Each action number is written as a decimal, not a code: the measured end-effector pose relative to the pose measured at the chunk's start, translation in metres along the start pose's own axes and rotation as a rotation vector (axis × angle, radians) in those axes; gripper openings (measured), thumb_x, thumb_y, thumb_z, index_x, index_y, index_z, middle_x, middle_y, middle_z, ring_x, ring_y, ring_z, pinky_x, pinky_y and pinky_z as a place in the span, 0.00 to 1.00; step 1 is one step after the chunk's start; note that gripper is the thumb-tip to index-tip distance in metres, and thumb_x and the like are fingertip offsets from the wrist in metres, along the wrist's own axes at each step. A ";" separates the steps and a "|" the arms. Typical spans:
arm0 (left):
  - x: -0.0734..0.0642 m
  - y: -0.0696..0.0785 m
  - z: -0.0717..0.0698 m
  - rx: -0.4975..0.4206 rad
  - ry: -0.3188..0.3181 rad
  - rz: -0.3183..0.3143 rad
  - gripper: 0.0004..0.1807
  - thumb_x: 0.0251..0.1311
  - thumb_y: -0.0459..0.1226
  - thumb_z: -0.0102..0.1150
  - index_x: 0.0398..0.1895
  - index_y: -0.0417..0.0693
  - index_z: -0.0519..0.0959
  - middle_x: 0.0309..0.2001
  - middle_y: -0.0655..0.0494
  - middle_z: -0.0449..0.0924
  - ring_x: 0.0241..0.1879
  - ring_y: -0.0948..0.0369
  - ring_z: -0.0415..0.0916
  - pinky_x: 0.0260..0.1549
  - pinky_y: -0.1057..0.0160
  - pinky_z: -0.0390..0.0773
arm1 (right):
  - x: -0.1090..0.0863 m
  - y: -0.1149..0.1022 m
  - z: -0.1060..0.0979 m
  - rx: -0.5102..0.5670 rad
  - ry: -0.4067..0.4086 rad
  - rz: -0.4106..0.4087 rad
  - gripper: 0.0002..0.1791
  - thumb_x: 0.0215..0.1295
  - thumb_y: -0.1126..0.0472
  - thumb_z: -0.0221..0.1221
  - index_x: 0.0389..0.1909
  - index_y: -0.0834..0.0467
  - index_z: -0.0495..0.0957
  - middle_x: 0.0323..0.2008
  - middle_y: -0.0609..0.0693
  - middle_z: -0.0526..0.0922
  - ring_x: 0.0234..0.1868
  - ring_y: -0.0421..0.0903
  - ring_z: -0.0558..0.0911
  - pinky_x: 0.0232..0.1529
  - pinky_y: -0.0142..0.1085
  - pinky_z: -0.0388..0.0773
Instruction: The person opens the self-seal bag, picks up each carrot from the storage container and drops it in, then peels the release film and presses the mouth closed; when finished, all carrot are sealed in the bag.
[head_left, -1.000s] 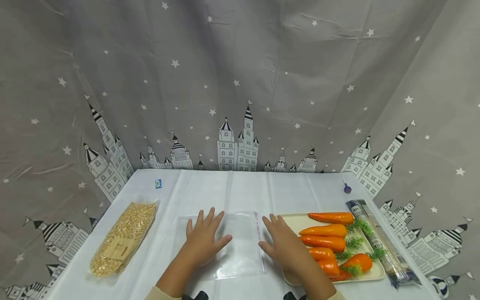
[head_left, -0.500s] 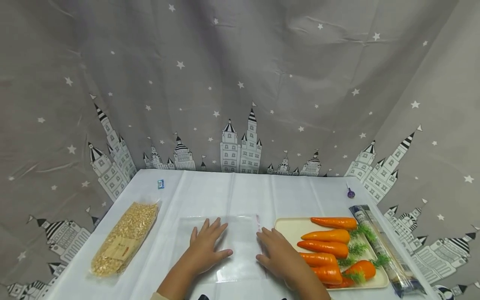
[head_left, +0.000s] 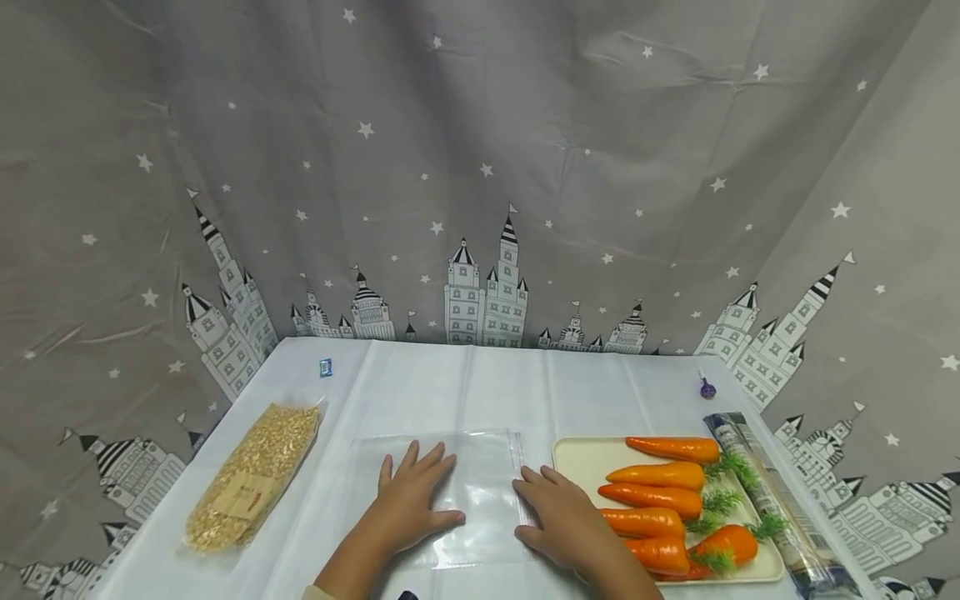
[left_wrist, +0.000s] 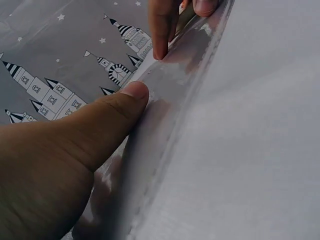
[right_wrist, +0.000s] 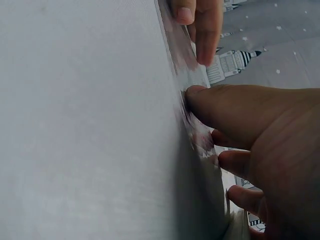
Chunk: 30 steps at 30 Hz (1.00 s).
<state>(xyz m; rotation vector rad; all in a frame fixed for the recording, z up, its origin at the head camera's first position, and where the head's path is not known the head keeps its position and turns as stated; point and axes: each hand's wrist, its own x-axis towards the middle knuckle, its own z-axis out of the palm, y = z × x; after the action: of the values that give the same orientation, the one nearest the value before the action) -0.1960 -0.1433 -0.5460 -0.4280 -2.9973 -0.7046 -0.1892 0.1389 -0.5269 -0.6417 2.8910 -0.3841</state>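
A flat clear plastic zip bag [head_left: 480, 500] lies on the white cloth, its zip strip [head_left: 517, 448] along the right end. My left hand [head_left: 411, 504] rests on the bag with fingers spread and thumb out to the right. In the left wrist view the thumb [left_wrist: 132, 92] touches the shiny plastic [left_wrist: 175, 90]. My right hand [head_left: 558, 512] touches the bag's zip end, its fingertips over the strip and its thumb apart below them. The right wrist view shows that thumb [right_wrist: 197, 97] at the plastic and several fingers behind it.
Right of the bag stands a cream tray [head_left: 581, 454] with several carrots [head_left: 652, 500]. A long dark-printed packet [head_left: 780, 508] lies beyond it. A bag of yellow grains [head_left: 251, 479] lies left. Farther back are a blue packet [head_left: 326, 367] and a purple item [head_left: 707, 388].
My right hand has come down and in from the tray's edge onto the bag's zip end. The two layers' edges there now show slightly apart. My left hand stays on the bag.
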 end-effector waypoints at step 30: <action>0.000 0.009 0.004 0.049 -0.088 0.075 0.41 0.57 0.68 0.65 0.74 0.67 0.74 0.80 0.54 0.62 0.81 0.37 0.49 0.71 0.20 0.38 | -0.006 -0.006 -0.006 -0.057 -0.001 -0.055 0.40 0.65 0.35 0.65 0.76 0.42 0.71 0.78 0.45 0.68 0.78 0.61 0.66 0.74 0.63 0.64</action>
<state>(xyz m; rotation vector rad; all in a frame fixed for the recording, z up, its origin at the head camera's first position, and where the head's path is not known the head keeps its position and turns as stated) -0.1937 -0.1333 -0.5455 -0.5808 -3.0537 -0.6206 -0.1828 0.1379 -0.5191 -0.7320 2.8973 -0.3093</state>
